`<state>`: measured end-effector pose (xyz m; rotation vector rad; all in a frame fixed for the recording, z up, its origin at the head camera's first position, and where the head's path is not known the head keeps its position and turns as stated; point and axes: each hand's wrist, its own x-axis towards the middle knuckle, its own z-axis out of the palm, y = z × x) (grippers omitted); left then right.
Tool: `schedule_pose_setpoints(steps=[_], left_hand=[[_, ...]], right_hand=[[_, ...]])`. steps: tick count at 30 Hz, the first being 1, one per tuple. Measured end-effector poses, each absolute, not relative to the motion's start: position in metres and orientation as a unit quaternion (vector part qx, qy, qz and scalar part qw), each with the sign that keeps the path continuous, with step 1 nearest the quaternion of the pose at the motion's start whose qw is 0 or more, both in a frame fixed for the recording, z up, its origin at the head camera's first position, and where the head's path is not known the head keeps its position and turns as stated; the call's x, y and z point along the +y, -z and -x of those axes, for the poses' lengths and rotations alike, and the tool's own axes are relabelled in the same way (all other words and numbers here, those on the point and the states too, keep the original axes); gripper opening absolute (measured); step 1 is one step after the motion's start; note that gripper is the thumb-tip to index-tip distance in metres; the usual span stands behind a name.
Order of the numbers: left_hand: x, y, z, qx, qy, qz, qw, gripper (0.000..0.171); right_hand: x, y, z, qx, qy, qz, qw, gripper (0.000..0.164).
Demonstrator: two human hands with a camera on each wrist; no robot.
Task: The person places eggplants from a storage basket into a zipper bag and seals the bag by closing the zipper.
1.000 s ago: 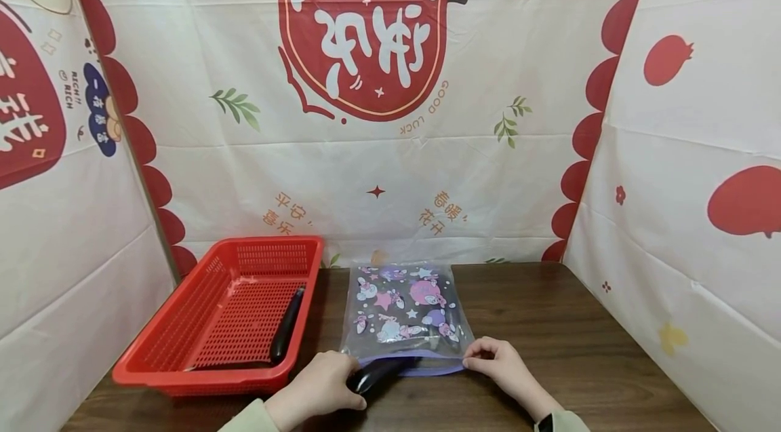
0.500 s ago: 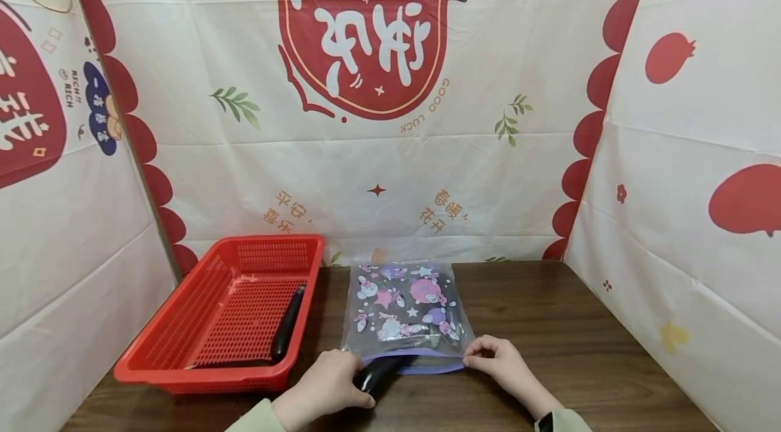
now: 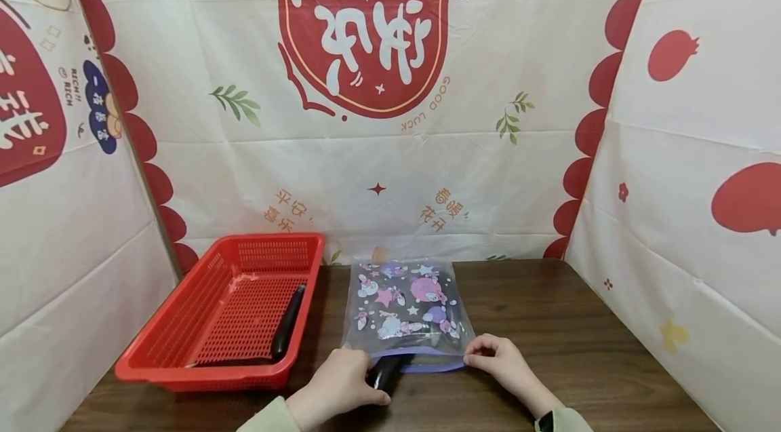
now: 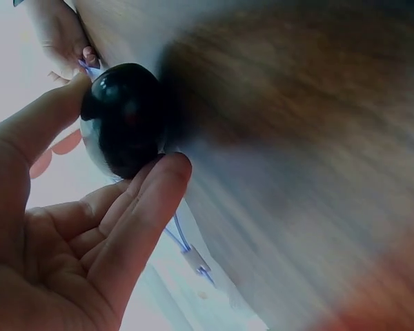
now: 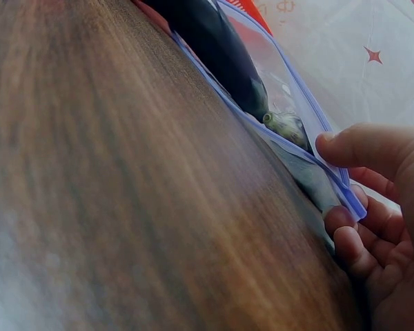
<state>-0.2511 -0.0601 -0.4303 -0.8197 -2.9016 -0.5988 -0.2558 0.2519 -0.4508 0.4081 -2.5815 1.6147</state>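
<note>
My left hand [image 3: 338, 381] grips a glossy dark eggplant [image 3: 384, 372] between thumb and fingers. The eggplant's rounded end [image 4: 127, 114] faces the left wrist camera, while its other end reaches through the mouth of a clear zip bag [image 3: 405, 306]. The bag lies flat on the table, printed with pink and purple cartoon figures. At the mouth's right corner, the purple zip edge [image 5: 309, 155] is pinched by my right hand [image 3: 503, 367]. Inside the bag the right wrist view shows a greenish stem end [image 5: 288, 125] beside the eggplant's tip.
To the left stands a red perforated basket [image 3: 228, 310]. One eggplant [image 3: 288, 323] leans along its right wall, and another dark one [image 3: 234, 362] lies along the near wall. A printed cloth [image 3: 366, 161] hangs behind the brown wooden table [image 3: 549, 323] and along both sides.
My left hand has moved slightly right and pushed the eggplant further into the bag, so less of it shows outside. The right hand keeps its pinch on the bag's corner.
</note>
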Motion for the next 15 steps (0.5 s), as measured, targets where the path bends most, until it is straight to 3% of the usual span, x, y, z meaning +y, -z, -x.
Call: schedule_pose_setpoints(steps=[15], left_hand=[[-0.036, 0.43, 0.259, -0.947, 0.137, 0.279, 0.075, 0.051]], right_hand=[[0.256, 0.457, 0.26, -0.829, -0.538, -0.149, 0.036, 0.01]])
